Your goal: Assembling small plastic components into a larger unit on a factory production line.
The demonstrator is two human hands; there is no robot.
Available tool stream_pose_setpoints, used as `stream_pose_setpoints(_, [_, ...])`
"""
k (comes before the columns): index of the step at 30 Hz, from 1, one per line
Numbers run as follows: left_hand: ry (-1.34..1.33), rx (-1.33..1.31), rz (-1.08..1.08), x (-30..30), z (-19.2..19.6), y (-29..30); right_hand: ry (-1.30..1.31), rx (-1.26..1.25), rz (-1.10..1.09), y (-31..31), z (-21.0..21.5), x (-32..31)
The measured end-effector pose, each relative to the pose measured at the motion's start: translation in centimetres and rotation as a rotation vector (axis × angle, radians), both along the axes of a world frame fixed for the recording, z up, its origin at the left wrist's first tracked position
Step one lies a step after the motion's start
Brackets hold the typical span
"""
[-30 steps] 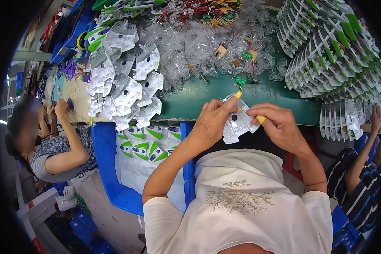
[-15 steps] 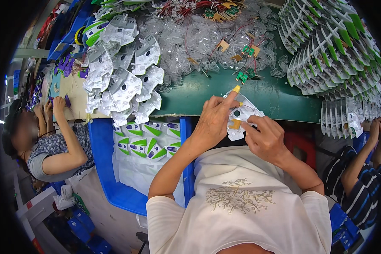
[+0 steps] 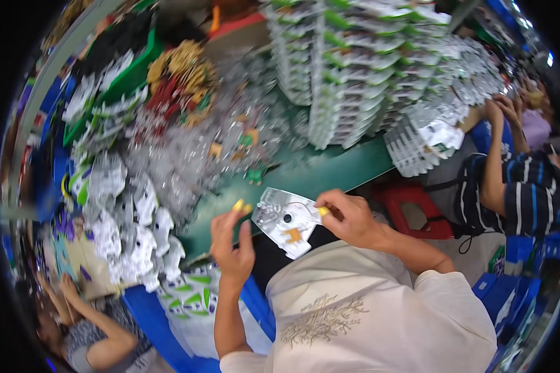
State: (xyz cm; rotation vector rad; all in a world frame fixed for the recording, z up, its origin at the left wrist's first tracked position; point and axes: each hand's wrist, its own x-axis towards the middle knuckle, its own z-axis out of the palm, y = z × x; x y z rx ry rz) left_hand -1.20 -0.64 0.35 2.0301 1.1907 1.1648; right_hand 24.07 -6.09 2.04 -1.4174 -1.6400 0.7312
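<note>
1. While the R hand (image 3: pixel 354 221) grips the white shell (image 3: pixel 284 208) at its R edge, thumb and fingertips clamped tog. on it, the shell sits approx. mid-view, in front of wearer's waist, at near edge of green bench (image 3: pixel 314 171).
2. L hand (image 3: pixel 232 245): just L of shell; fingers raised, set apart from thumb. Contact w/ shell edge can't be confirmed.
3. Yellow wraps (image 3: pixel 238 204) noted on fingertips, both hands.
4. Shell cond.: inner face up; dark round spot (image 3: pixel 287 219) nr. centre; tan piece (image 3: pixel 292 235) on side toward wearer.
5. Bench, beyond shell: green circuit board (image 3: pixel 255 174) nearest; clear plastic parts (image 3: pixel 180 152) heaped behind; tan pieces w/ red wires (image 3: pixel 174 84) bunched at far L.
6. R of heap: tall nested stacks (image 3: pixel 348 87) of white-and-green shells, somewhat blurred. L side: pile of white shells (image 3: pixel 130 221).
7. Blue bin (image 3: pixel 152 326) below bench, L; white-and-green parts (image 3: pixel 190 295) inside.
8. Co-workers: one far L, hands nr. bench; one R in striped top (image 3: pixel 522 193), nr. red stool (image 3: pixel 410 211).
</note>
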Motion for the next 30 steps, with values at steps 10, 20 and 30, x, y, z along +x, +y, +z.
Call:
stream_pose_setpoints(10, [0.011,-0.123,-0.112,2.5,0.2,0.5,0.122,0.100,-0.590,-3.9,10.8,19.0])
stream_pose_setpoints(20, [0.024,-0.183,-0.043,1.5,-0.5,-0.4,0.104,0.243,-0.709,-2.7,6.9,23.7])
stream_pose_setpoints(30, [-0.083,-0.227,-0.077,1.1,-2.3,0.3,-0.228,0.396,-0.148,1.3,7.7,3.7])
